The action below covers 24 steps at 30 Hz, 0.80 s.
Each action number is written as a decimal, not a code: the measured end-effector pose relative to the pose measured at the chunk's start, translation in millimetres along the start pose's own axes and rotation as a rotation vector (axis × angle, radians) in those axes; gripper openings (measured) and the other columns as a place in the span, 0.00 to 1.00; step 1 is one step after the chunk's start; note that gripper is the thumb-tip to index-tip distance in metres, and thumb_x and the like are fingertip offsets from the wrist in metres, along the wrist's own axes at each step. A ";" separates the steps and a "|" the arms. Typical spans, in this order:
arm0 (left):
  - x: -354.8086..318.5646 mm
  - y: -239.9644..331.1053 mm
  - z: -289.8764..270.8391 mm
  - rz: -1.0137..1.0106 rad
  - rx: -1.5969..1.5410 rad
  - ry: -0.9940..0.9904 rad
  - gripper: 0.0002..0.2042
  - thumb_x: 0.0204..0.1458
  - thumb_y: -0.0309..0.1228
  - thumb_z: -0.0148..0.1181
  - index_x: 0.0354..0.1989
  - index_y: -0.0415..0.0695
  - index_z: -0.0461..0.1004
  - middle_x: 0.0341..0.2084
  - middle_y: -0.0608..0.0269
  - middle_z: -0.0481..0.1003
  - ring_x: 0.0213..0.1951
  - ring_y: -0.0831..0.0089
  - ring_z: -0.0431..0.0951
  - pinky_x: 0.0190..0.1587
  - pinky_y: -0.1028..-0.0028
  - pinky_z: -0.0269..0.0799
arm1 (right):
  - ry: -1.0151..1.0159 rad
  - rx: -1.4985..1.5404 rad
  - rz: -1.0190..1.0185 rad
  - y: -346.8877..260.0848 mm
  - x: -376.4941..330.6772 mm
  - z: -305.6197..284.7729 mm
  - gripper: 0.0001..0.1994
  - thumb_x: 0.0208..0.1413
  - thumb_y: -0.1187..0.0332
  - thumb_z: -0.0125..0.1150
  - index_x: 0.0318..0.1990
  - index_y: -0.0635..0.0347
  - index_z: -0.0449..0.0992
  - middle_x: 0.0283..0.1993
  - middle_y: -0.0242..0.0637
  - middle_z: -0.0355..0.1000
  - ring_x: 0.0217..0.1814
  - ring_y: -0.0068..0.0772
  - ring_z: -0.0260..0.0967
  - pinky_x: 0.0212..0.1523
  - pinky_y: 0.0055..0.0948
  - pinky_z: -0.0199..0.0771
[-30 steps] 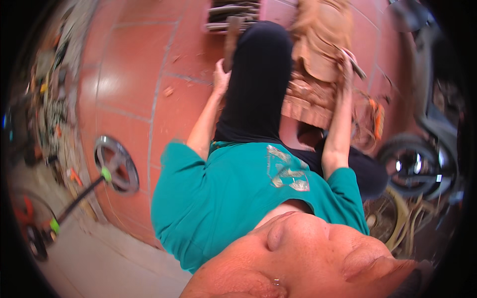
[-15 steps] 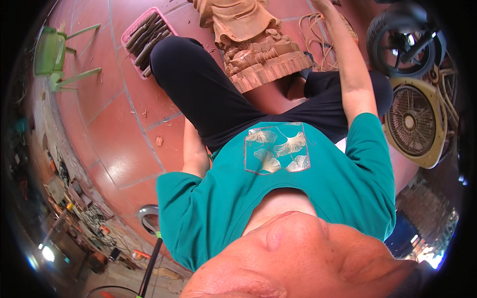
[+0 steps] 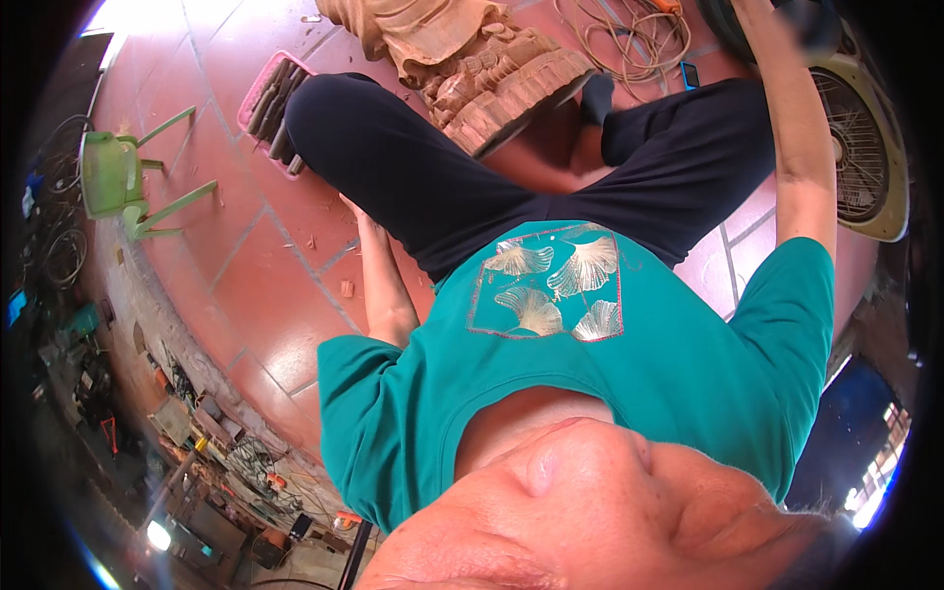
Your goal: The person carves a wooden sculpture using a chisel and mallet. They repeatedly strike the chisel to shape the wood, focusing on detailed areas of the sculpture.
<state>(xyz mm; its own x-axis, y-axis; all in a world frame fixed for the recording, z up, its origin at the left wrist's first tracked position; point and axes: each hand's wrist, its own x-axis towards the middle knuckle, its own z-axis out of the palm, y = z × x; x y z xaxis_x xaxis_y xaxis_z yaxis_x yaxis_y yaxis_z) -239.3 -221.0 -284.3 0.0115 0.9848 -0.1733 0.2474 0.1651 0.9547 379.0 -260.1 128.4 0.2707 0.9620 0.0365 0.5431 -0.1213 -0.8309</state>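
Since half a second ago the view has swung further: wooden carving (image 3: 472, 69) now sits at top centre, pink tray (image 3: 270, 108) has slid to upper left, green plastic chair (image 3: 123, 182) has come lower on the left. Carving: pale raw wood, draped folds above, a deeply cut scalloped base, standing on the red tiled floor (image 3: 265, 295) just beside the person's dark-trousered knee. Left hand (image 3: 356, 211) is down by the thigh, mostly hidden behind the leg; cannot tell whether its fingers are curled or loose. Right arm reaches up past a round fan (image 3: 865, 157); the right hand is cut off at the top rim, its fingers not seen. Tray holds dark long tools. Small blue flat object (image 3: 690, 75) lies near coiled tan cable (image 3: 619, 39). Teal shirt bears a square print of pale fan-shaped leaves.
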 end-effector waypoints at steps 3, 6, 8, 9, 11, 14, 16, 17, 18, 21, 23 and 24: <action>16.0 26.1 -3.1 0.006 -0.119 -0.029 0.27 0.52 0.37 0.74 0.56 0.39 0.70 0.36 0.54 0.80 0.37 0.62 0.83 0.41 0.64 0.80 | 0.042 -0.023 -0.005 -10.5 -7.8 -0.9 0.16 0.63 0.54 0.66 0.47 0.56 0.79 0.39 0.33 0.81 0.42 0.22 0.77 0.38 0.24 0.77; 33.8 65.7 -35.8 0.036 -0.248 -0.033 0.26 0.52 0.36 0.74 0.56 0.39 0.70 0.36 0.54 0.80 0.36 0.63 0.83 0.40 0.64 0.80 | -0.070 0.045 -0.043 21.2 7.2 28.1 0.16 0.64 0.53 0.66 0.45 0.57 0.81 0.39 0.33 0.81 0.43 0.23 0.77 0.42 0.26 0.76; 50.1 103.2 -57.2 0.082 -0.329 -0.051 0.26 0.51 0.35 0.74 0.55 0.39 0.70 0.35 0.55 0.80 0.35 0.63 0.83 0.39 0.64 0.80 | -0.196 0.152 -0.080 53.1 17.1 54.3 0.16 0.64 0.54 0.65 0.45 0.59 0.81 0.39 0.33 0.80 0.43 0.25 0.77 0.44 0.29 0.76; 57.0 127.9 -65.1 0.107 -0.360 -0.051 0.26 0.51 0.35 0.74 0.55 0.39 0.70 0.35 0.55 0.80 0.35 0.63 0.83 0.39 0.64 0.80 | -0.253 0.155 -0.070 57.4 13.4 66.1 0.16 0.64 0.56 0.66 0.45 0.61 0.81 0.38 0.33 0.80 0.42 0.26 0.77 0.45 0.29 0.76; 66.5 185.9 -88.1 0.158 -0.296 0.077 0.25 0.51 0.35 0.74 0.54 0.39 0.70 0.34 0.55 0.80 0.34 0.64 0.83 0.38 0.65 0.80 | -0.360 0.178 -0.199 65.8 12.4 90.4 0.16 0.62 0.58 0.68 0.45 0.62 0.80 0.37 0.33 0.79 0.42 0.26 0.77 0.43 0.30 0.77; 88.6 294.2 -99.3 0.227 -0.048 0.281 0.18 0.49 0.27 0.75 0.44 0.40 0.73 0.27 0.63 0.76 0.20 0.73 0.76 0.23 0.73 0.74 | -0.423 0.180 -0.086 72.9 6.3 113.7 0.15 0.59 0.60 0.70 0.44 0.65 0.81 0.35 0.36 0.79 0.39 0.29 0.78 0.40 0.34 0.78; 91.1 364.4 -89.0 0.330 0.010 0.263 0.16 0.48 0.25 0.76 0.41 0.39 0.74 0.26 0.63 0.75 0.20 0.74 0.74 0.23 0.73 0.73 | -0.344 0.009 -0.070 59.0 -6.9 125.6 0.17 0.56 0.60 0.72 0.42 0.66 0.81 0.35 0.39 0.80 0.38 0.32 0.78 0.41 0.35 0.78; 77.8 403.8 -77.8 0.397 0.023 0.224 0.17 0.47 0.26 0.77 0.41 0.38 0.74 0.27 0.63 0.75 0.22 0.73 0.74 0.25 0.73 0.72 | -0.318 -0.059 -0.072 58.1 -8.7 135.8 0.17 0.55 0.59 0.72 0.41 0.66 0.81 0.34 0.41 0.80 0.38 0.33 0.79 0.41 0.35 0.78; 80.7 428.5 -56.8 0.457 -0.035 0.197 0.16 0.48 0.25 0.76 0.41 0.39 0.74 0.27 0.63 0.75 0.23 0.74 0.76 0.25 0.74 0.73 | -0.222 -0.088 -0.127 63.7 -10.4 142.7 0.19 0.51 0.57 0.74 0.40 0.66 0.82 0.34 0.44 0.81 0.38 0.36 0.80 0.41 0.36 0.78; 75.0 482.4 10.5 0.521 -0.093 0.060 0.17 0.49 0.23 0.74 0.46 0.36 0.76 0.30 0.63 0.77 0.29 0.75 0.78 0.30 0.76 0.75 | -0.193 0.072 -0.066 70.5 -24.9 147.3 0.17 0.51 0.60 0.74 0.39 0.65 0.83 0.35 0.42 0.82 0.39 0.35 0.80 0.41 0.37 0.78; 69.2 493.4 58.5 0.577 -0.160 -0.095 0.20 0.49 0.23 0.74 0.50 0.33 0.77 0.31 0.63 0.78 0.29 0.75 0.77 0.34 0.76 0.75 | -0.226 0.177 0.022 62.7 -38.0 150.8 0.15 0.52 0.61 0.74 0.40 0.65 0.83 0.35 0.41 0.82 0.39 0.34 0.79 0.41 0.36 0.78; 71.8 489.3 75.6 0.550 -0.143 -0.182 0.21 0.49 0.24 0.75 0.52 0.34 0.77 0.31 0.63 0.79 0.29 0.76 0.77 0.34 0.75 0.75 | -0.239 0.223 0.066 59.2 -41.2 149.1 0.15 0.52 0.62 0.73 0.40 0.64 0.83 0.34 0.40 0.81 0.39 0.33 0.79 0.41 0.36 0.78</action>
<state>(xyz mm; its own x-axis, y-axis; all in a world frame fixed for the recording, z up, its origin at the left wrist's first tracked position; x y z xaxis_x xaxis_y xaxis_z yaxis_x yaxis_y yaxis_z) -44.2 -73.5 152.2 0.2698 0.9047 0.3296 0.0255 -0.3489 0.9368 281.5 -270.4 -5.1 0.0906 0.9873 -0.1308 0.3362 -0.1540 -0.9291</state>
